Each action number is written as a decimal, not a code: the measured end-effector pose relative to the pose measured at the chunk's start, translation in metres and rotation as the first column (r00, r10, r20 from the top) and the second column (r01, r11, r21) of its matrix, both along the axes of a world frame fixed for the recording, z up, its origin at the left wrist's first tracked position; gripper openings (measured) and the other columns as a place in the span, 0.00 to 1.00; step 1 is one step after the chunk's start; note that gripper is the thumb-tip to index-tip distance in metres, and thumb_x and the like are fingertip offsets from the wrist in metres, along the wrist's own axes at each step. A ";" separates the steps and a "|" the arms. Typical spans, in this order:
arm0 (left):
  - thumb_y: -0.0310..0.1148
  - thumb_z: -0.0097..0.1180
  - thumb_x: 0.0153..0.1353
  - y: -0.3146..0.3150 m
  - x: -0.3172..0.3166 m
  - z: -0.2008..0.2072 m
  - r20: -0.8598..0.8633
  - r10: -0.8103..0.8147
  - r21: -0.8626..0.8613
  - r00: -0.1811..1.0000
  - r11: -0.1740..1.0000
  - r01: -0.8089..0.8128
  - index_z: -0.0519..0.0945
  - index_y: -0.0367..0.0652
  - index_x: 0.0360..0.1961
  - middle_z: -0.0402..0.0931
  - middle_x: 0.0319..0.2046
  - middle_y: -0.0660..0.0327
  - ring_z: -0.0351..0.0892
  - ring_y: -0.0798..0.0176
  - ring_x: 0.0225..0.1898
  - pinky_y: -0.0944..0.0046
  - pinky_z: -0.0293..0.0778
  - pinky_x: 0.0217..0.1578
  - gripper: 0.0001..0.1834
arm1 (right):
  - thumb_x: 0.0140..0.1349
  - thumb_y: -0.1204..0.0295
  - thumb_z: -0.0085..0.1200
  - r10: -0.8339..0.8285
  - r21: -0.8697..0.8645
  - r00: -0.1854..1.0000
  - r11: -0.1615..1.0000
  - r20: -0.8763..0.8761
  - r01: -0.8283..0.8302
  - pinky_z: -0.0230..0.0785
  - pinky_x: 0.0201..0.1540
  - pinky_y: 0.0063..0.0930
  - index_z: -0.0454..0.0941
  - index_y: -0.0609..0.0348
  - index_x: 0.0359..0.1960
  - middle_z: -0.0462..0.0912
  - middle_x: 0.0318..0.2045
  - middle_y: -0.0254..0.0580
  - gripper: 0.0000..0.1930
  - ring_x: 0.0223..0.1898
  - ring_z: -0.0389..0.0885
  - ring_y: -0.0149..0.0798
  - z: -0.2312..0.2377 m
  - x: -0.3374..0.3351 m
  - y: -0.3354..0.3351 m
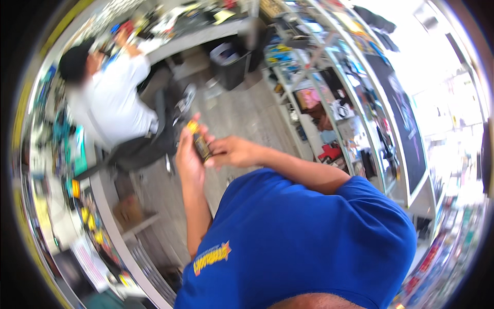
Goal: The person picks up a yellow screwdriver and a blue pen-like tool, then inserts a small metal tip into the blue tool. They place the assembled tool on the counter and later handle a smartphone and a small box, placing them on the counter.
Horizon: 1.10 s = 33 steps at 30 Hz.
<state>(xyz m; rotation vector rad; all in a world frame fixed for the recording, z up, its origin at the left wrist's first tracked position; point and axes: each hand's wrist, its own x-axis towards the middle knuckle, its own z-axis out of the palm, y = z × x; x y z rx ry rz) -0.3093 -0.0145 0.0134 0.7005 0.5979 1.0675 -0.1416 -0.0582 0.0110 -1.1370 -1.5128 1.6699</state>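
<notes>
My left hand (188, 158) is wrapped around a small, slim black object with a yellow end (201, 146), held up in front of my chest. Its exact kind is too small and blurred to make out. From the right, my right hand (234, 151) reaches across, its fingers pinched on the object's lower dark end. The yellow end points away from me, between the left thumb and fingers. Part of the object's body is covered by both hands.
A person in a white shirt (116, 103) sits on a black chair (144, 150) at a cluttered bench (190, 38). A black bin (229, 69) stands under it. Packed shelves (329, 123) line the right. A crowded counter (110, 221) runs along the left.
</notes>
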 end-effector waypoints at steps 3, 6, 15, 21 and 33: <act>0.48 0.47 0.80 0.005 0.026 0.006 -0.001 -0.009 0.015 1.000 1.000 0.009 0.70 0.39 0.70 0.77 0.44 0.64 0.78 0.68 0.42 0.65 0.79 0.43 0.28 | 0.72 0.57 0.64 -0.055 -0.059 0.997 0.997 -0.057 0.051 0.74 0.48 0.32 0.80 0.64 0.47 0.85 0.36 0.38 0.19 0.40 0.83 0.31 0.008 0.022 0.003; 0.49 0.49 0.80 0.010 0.069 0.011 -0.067 -0.011 0.034 0.998 0.999 0.013 0.68 0.40 0.72 0.75 0.45 0.65 0.76 0.68 0.43 0.64 0.77 0.45 0.29 | 0.72 0.57 0.63 -0.133 -0.090 0.990 0.988 -0.051 0.128 0.75 0.48 0.32 0.80 0.65 0.49 0.85 0.36 0.38 0.20 0.40 0.83 0.31 0.010 0.058 0.003; 0.42 0.57 0.76 0.022 0.212 -0.003 -0.159 -0.125 0.000 0.979 0.992 0.126 0.73 0.43 0.66 0.79 0.47 0.62 0.81 0.66 0.46 0.61 0.79 0.50 0.24 | 0.72 0.61 0.65 -0.359 -0.085 0.926 0.933 -0.116 0.351 0.71 0.42 0.30 0.80 0.66 0.52 0.84 0.36 0.34 0.20 0.39 0.80 0.27 -0.015 0.198 -0.004; 0.39 0.64 0.71 0.025 0.308 -0.025 -0.347 -0.194 0.023 0.918 0.976 0.215 0.75 0.43 0.61 0.78 0.46 0.63 0.78 0.69 0.48 0.64 0.75 0.53 0.22 | 0.72 0.62 0.64 -0.453 -0.141 0.890 0.886 -0.057 0.442 0.63 0.36 0.27 0.78 0.64 0.44 0.77 0.31 0.27 0.16 0.33 0.69 0.22 -0.018 0.277 -0.010; 0.50 0.56 0.76 0.096 0.395 -0.028 -0.266 -0.360 -0.118 0.894 0.933 0.340 0.78 0.40 0.60 0.78 0.43 0.62 0.79 0.70 0.42 0.66 0.75 0.48 0.25 | 0.77 0.58 0.56 -0.461 -0.067 0.887 0.886 -0.027 0.458 0.69 0.42 0.25 0.83 0.64 0.48 0.83 0.33 0.29 0.18 0.34 0.76 0.25 -0.019 0.372 0.040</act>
